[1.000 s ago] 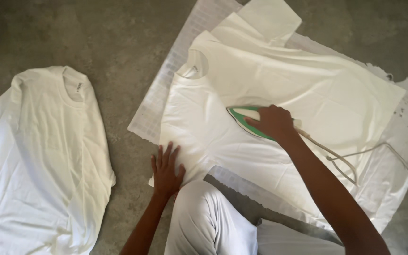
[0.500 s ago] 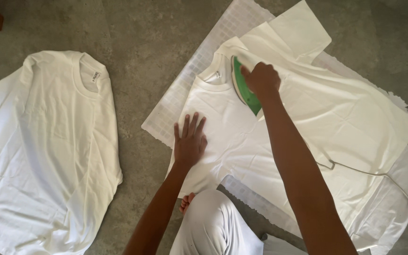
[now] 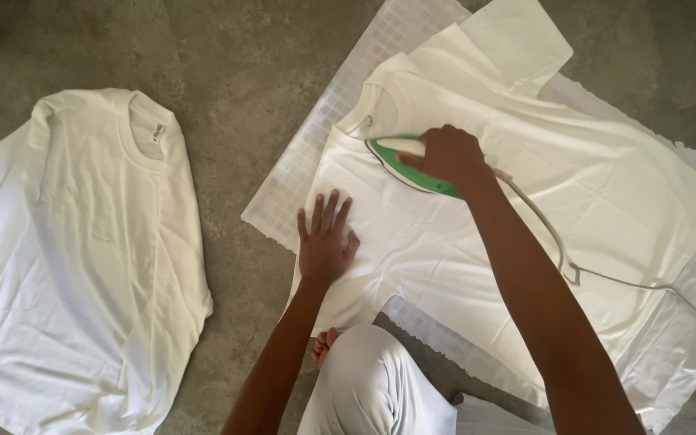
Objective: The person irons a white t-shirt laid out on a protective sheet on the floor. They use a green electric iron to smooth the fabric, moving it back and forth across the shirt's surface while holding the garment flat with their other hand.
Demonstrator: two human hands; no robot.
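On the concrete floor [image 3: 251, 72], far to the left, a spare white T-shirt [image 3: 82, 258] lies flat, collar up, well apart from the rest. Next comes a checked white mat [image 3: 300, 185] with a second white shirt [image 3: 573, 201] spread across it. The left hand [image 3: 325, 240] presses flat on this shirt near the mat's left edge, fingers [image 3: 328, 211] spread apart, holding nothing. Just right of it, the right hand [image 3: 445, 155] is closed around the green-and-white iron [image 3: 400, 163], which rests below the collar (its tip points left). A pale cord [image 3: 561, 250] trails away rightward over the shirt.
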